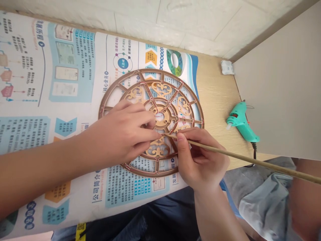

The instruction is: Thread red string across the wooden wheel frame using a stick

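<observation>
A round brown openwork frame (157,169), wheel-like with rings, spokes and gold scroll ornaments, lies flat on a printed sheet. Thin reddish wire runs along its grooves and round the hub. My left hand (132,129) is bent over the left of the frame, holding it down, the index fingertip by the hub's lower edge; its thumb is not clearly visible. Between the thumb and fingers of my right hand (200,155) is a long thin wooden stick (240,162). The stick's pointed tip meets the frame beside my left index fingertip.
The printed paper sheet (72,130) covers most of the wooden table (213,93). A teal hot glue gun (243,122) with a black cord lies at the right, near a white panel (283,83). A small white packet (227,67) sits by the wall. Another person's clothed lap (268,197) shows lower right.
</observation>
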`<state>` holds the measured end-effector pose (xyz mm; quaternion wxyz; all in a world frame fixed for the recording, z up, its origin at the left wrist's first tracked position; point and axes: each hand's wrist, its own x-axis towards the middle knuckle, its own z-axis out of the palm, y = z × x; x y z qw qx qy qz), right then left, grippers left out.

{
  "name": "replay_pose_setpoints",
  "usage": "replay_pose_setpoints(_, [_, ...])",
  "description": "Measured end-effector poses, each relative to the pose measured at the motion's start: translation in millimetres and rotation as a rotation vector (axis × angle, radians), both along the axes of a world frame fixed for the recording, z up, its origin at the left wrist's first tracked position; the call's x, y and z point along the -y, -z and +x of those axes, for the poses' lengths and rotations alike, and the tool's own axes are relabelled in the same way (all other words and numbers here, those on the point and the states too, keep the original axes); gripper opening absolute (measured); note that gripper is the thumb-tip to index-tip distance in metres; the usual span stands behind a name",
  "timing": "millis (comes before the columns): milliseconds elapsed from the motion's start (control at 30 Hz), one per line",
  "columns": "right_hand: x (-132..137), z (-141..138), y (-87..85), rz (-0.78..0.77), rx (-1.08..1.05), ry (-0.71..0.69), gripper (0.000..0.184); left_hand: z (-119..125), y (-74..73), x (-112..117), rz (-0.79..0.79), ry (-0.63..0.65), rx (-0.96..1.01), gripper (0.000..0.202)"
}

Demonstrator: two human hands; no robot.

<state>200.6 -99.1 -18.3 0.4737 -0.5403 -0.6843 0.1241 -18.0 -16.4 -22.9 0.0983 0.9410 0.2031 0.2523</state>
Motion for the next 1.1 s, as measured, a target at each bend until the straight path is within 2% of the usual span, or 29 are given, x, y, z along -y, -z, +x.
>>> replay_pose_setpoints(167, [-0.1,1.8,2.7,-0.019,-0.060,-0.105,0.017,-0.9,-1.6,1.0,0.007,-0.002,0.010,0.018])
replay_pose_setpoints(400, [0.0,0.2,1.9,0.000,-0.014,-0.030,0.015,-2.2,-1.6,0.8,-0.006,-0.006,0.028,0.014])
replay_pose_setpoints(567, [-1.0,0.0,0.5,-0.002,-0.018,-0.146,0.017,-1.6,-0.3,1.4,-0.004,-0.001,0.043,0.016])
replay_pose_setpoints(800, [0.0,-0.9,1.9,0.023,0.016,-0.061,0.019,-2.2,-1.1,1.1,-0.026,0.000,0.036,0.017])
replay_pose_setpoints(1000, [1.4,0.4,1.3,0.026,0.015,-0.140,0.019,-0.7,-1.1,0.8,-0.038,-0.010,0.017,0.018])
replay_pose_setpoints(1100, [1.8,0.2,2.4,0.028,0.018,-0.068,0.019,-0.9,-0.9,0.7,-0.028,0.003,0.027,0.018])
